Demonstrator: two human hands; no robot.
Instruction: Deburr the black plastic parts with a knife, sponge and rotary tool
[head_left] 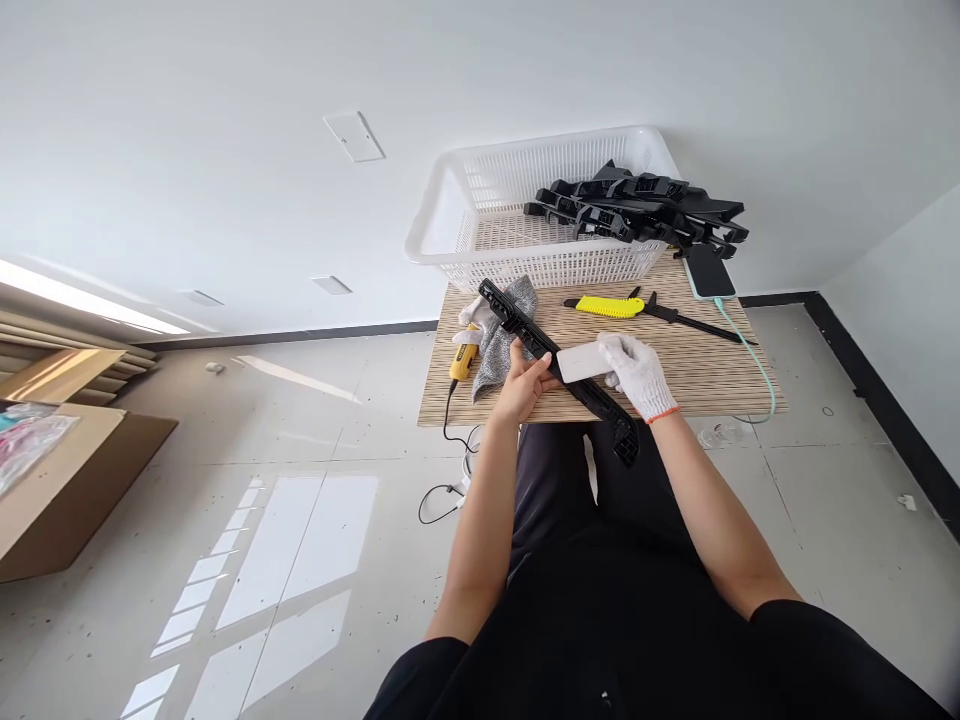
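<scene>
Left hand point(525, 385) is gripping the long black plastic part point(559, 370) over the table's point(697, 385) near edge; gloved right hand point(637, 372) is pressing a white block point(581, 363) against it. More black parts point(645, 205) are sitting piled on the basket point(480, 215), so I'd guess this one's mid-process.

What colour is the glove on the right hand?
White with an orange cuff, on the right hand; seen in the head view.

Table point(697, 385) centre. Basket point(450, 205) at 12 o'clock on far edge; stacked parts point(645, 205) over its 3 o'clock rim. Phone point(709, 272) just beyond, cable point(754, 355) trailing to 5. Knife point(609, 306) between basket and hands. Cloth point(504, 335) and rotary tool point(464, 355) at 9. Long part point(525, 335) diagonal across near edge, 10 to 5, overhanging.
</scene>
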